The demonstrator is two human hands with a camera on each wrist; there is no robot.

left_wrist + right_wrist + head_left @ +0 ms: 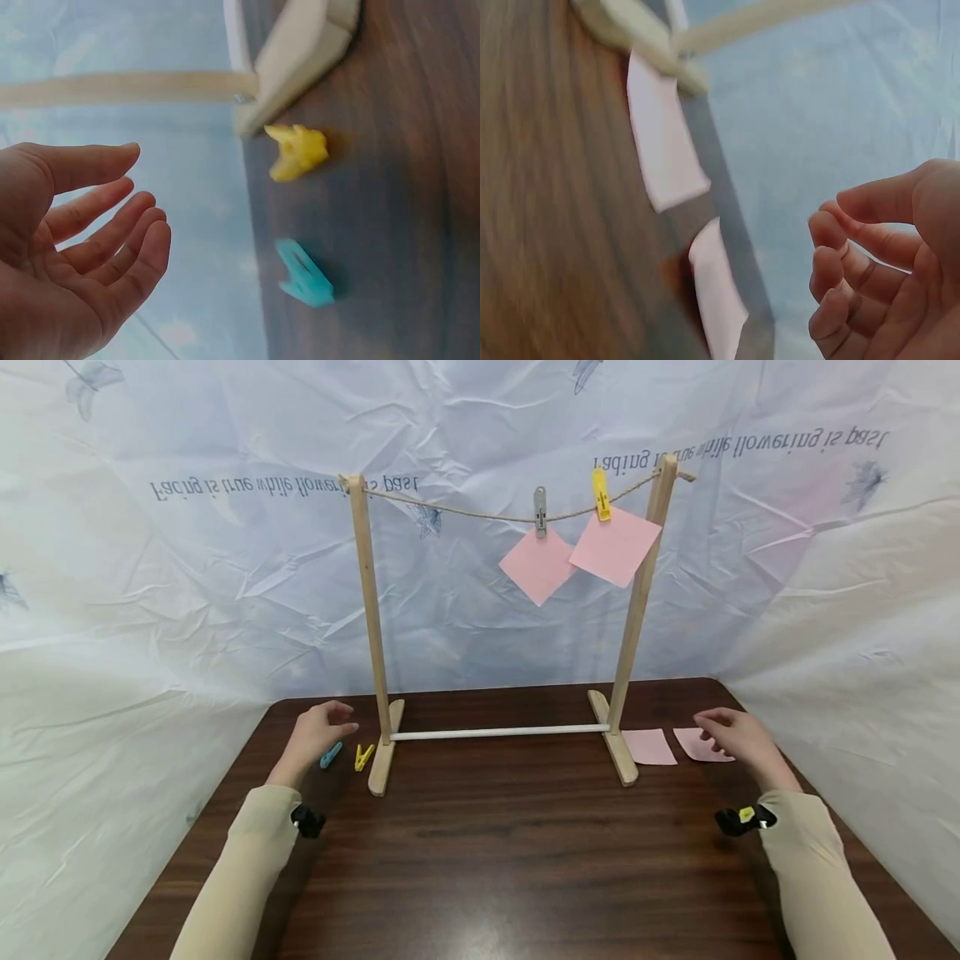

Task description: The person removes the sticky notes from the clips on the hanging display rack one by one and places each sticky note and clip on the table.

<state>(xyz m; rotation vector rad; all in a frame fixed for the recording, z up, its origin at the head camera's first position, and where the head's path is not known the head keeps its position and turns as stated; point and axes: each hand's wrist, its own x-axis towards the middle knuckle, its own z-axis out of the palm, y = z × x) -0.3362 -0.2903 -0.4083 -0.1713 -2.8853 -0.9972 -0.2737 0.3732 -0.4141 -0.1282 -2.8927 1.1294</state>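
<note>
My left hand [318, 731] hovers near a blue clothespin [331, 755] and a yellow clothespin [363, 757] on the table. Its fingers are loosely bent with nothing between them, as the left wrist view shows. On the other side, my right hand [738, 739] is over a pink paper square [693, 743]. Thumb and fingertips come close together there, holding nothing in the right wrist view. A second pink paper square [649, 747] lies beside the first. On the rope [465, 513], a grey clothespin [541, 512] and a yellow clothespin [602, 493] each hold a hanging pink square [617, 545].
Between my hands stands a wooden frame with a left post [369, 610] and a right post [641, 602]. A white rod [498, 732] joins the feet low down. The dark wooden table [480, 843] ends at the back against a printed white cloth [480, 635].
</note>
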